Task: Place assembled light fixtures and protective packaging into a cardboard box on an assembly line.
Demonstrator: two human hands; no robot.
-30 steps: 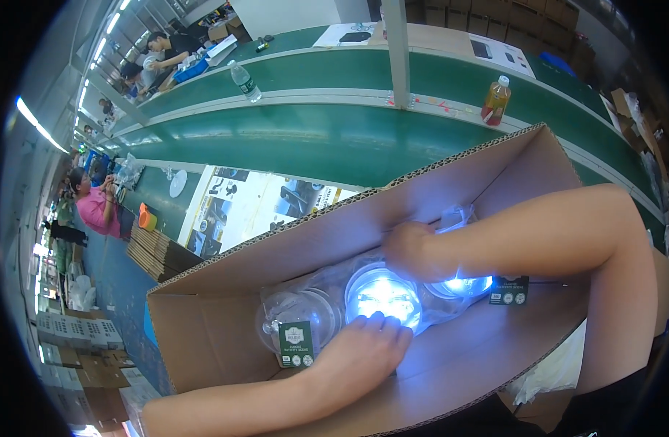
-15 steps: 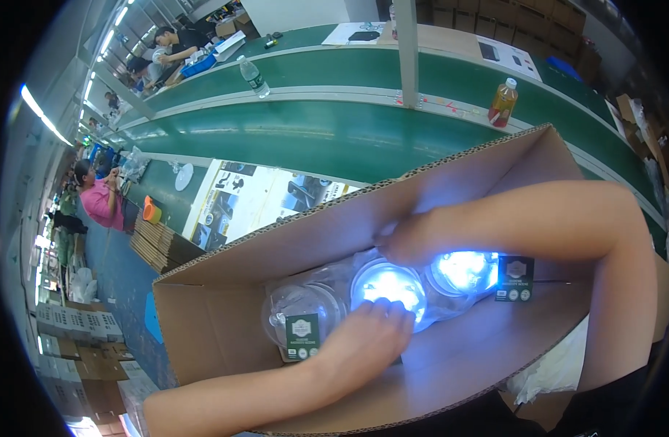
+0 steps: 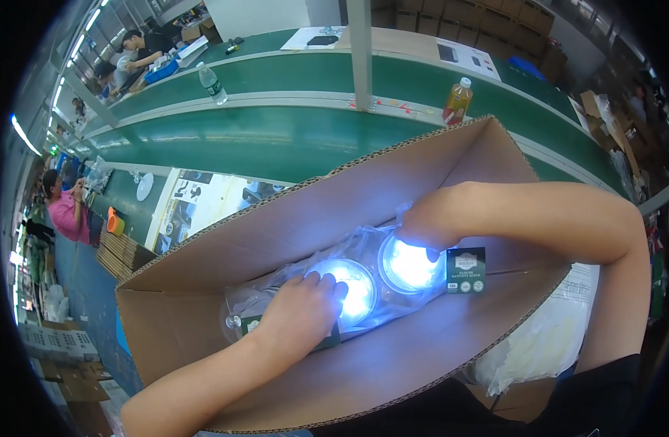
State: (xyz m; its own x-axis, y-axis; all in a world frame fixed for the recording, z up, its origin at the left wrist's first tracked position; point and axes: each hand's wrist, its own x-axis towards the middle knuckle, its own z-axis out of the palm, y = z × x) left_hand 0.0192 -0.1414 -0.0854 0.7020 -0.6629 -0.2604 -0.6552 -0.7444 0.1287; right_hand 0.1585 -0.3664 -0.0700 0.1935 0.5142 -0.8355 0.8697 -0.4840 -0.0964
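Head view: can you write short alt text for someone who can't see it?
Two bare hands reach into an open cardboard box, the left hand and right hand each pressing on a glowing round lamp in clear plastic wrap: left lamp, right lamp. A dark green label card lies beside the right lamp; green conveyor belts run behind.

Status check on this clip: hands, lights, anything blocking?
Left hand flat on the middle lit round light. Right hand pressing the right lit light. Both bagged inside the cardboard box. Nothing blocking.
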